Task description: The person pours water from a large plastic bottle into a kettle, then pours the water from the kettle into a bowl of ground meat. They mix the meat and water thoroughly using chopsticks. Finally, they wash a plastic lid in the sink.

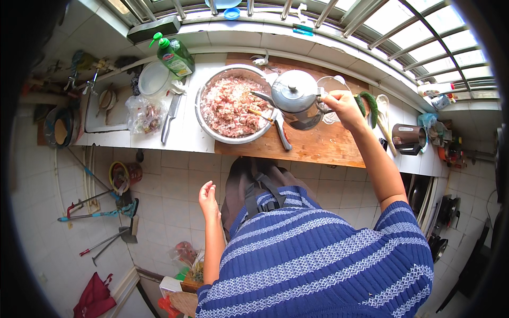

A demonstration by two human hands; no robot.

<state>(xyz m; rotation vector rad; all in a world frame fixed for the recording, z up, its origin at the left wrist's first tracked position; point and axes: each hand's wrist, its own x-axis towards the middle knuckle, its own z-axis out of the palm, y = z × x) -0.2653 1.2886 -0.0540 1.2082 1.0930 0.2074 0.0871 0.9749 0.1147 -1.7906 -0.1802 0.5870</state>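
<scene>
My right hand (345, 108) grips the handle of a lidded stainless-steel pot with a spout (293, 95). The pot is held over the wooden cutting board (318, 145), and its spout reaches over the rim of a large metal bowl (199, 115). Pink minced meat (234, 104) with pale bits fills much of that bowl; a pair of chopsticks (260, 114) leans in it. Below the counter edge, my left hand (208, 200) hangs beside my body, loosely curled, with nothing seen in it. Partly behind the pot, a dark-handled knife (283, 135) lies on the board.
Left of the bowl are a kitchen knife (171, 117), a plastic bag of scraps (146, 113), a plastic tub (154, 79) and a green pump bottle (175, 57). Cucumbers (372, 107), wooden spoons (383, 113) and an electric kettle (407, 137) stand or lie at right. Window bars (358, 20) line the back.
</scene>
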